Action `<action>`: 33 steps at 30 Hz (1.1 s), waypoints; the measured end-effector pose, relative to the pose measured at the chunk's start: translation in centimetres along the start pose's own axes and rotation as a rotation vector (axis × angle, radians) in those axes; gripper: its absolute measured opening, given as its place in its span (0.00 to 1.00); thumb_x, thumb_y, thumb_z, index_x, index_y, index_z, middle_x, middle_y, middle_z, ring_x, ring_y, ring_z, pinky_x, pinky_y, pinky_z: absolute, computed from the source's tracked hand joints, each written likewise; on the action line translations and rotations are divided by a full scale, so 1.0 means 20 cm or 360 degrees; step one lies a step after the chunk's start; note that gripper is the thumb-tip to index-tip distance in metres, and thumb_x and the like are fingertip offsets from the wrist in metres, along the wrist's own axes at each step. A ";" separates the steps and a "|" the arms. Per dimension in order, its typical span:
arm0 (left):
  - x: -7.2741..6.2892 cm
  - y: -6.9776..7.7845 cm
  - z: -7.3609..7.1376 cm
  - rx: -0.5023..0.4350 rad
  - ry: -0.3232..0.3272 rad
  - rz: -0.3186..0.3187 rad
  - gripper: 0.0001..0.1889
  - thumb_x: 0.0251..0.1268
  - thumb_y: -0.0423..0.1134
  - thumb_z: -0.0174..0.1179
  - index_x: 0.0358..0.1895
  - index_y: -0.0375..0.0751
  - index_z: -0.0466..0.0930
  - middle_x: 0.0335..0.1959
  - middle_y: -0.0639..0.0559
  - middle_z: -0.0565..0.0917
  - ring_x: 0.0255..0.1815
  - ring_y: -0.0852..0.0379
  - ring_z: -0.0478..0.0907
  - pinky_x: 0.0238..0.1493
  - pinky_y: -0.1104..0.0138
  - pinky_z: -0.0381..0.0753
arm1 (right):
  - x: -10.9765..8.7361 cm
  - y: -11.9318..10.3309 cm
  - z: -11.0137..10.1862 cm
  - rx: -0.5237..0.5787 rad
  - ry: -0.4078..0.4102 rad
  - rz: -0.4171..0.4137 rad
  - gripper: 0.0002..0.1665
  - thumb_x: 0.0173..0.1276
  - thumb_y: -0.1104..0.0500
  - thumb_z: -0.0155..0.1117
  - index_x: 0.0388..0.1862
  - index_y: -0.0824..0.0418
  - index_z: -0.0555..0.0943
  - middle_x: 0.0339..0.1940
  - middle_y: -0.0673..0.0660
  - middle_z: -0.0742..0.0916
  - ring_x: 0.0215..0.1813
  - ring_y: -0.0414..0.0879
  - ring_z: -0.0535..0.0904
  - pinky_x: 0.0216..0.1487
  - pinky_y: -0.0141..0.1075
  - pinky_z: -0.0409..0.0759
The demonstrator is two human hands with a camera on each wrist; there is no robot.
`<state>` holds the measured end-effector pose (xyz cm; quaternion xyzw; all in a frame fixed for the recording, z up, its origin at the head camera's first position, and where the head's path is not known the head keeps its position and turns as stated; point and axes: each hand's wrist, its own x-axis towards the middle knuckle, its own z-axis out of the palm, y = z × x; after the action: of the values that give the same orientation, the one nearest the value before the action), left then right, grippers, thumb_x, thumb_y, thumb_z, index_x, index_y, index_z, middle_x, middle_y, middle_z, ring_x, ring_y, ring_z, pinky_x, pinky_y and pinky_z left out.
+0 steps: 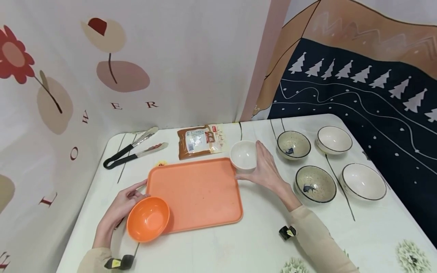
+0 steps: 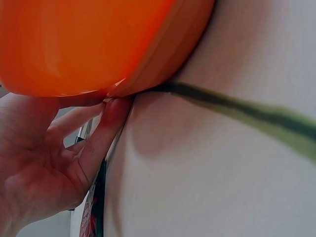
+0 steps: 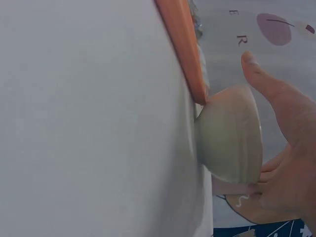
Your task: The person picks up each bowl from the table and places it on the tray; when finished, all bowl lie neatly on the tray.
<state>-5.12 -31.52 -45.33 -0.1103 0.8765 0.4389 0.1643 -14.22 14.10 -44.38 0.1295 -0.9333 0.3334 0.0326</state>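
An orange bowl [image 1: 148, 220] overlaps the left front corner of a flat orange tray [image 1: 201, 193]. My left hand [image 1: 123, 203] is at the bowl's left far side, its fingers loosely bent; in the left wrist view, fingertips [image 2: 117, 111] touch the bowl low down, and part of the thumb is hidden behind it. A small white bowl [image 1: 244, 155] stands against the tray's far right corner. Around its right side my right hand [image 1: 266, 170] is spread. In the right wrist view, the thumb [image 3: 261, 79] stands apart from this bowl [image 3: 232, 136], with other fingers beside it.
Black-handled tongs [image 1: 133, 149] lie at the back left. Behind the tray is a brown food packet [image 1: 198, 141]. To the right stand two speckled bowls [image 1: 315, 184] with blue fish and two white dark-rimmed bowls [image 1: 363, 182]. A printed cloth [image 1: 191, 57] hangs behind the table.
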 end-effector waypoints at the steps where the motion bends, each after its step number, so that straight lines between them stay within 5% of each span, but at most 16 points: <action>1: 0.00 0.00 0.00 0.0000 0.0000 -0.0001 0.34 0.73 0.43 0.59 0.79 0.47 0.61 0.39 0.45 0.77 0.34 0.54 0.74 0.35 0.67 0.75 | 0.00 0.01 0.00 0.0012 -0.0004 0.0016 0.87 0.37 0.36 0.87 0.82 0.72 0.44 0.81 0.73 0.57 0.81 0.68 0.54 0.77 0.64 0.54; 8: 0.00 0.00 0.00 -0.0015 -0.0006 -0.0028 0.34 0.72 0.42 0.59 0.79 0.47 0.60 0.39 0.45 0.76 0.34 0.54 0.74 0.36 0.66 0.74 | 0.01 0.07 0.03 0.0249 0.0017 0.0138 0.82 0.40 0.41 0.88 0.81 0.70 0.47 0.76 0.73 0.64 0.75 0.66 0.65 0.72 0.61 0.66; 16: 0.00 0.00 0.00 -0.0026 0.0001 -0.0026 0.34 0.72 0.43 0.60 0.79 0.47 0.61 0.39 0.45 0.77 0.35 0.54 0.74 0.36 0.66 0.75 | 0.04 0.09 0.06 0.0474 -0.0043 0.0314 0.83 0.42 0.43 0.87 0.83 0.67 0.42 0.78 0.72 0.63 0.78 0.66 0.61 0.74 0.62 0.62; 26: -0.01 -0.02 0.00 -0.0076 -0.0046 -0.0032 0.35 0.72 0.42 0.61 0.80 0.48 0.60 0.38 0.46 0.76 0.33 0.54 0.74 0.36 0.66 0.75 | 0.04 0.08 0.10 0.0547 0.0122 0.0326 0.75 0.40 0.45 0.88 0.81 0.61 0.53 0.71 0.67 0.74 0.71 0.62 0.72 0.68 0.59 0.72; 33: -0.01 -0.01 0.00 -0.0036 -0.0017 0.0011 0.35 0.71 0.42 0.62 0.79 0.47 0.61 0.39 0.45 0.77 0.33 0.54 0.75 0.36 0.67 0.75 | 0.09 -0.07 0.09 0.0595 0.0116 0.0269 0.73 0.40 0.44 0.88 0.80 0.58 0.56 0.71 0.65 0.74 0.70 0.61 0.73 0.66 0.58 0.74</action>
<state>-4.89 -31.66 -45.35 -0.1068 0.8709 0.4500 0.1663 -15.60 11.47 -44.73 0.0423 -0.8608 0.5070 0.0137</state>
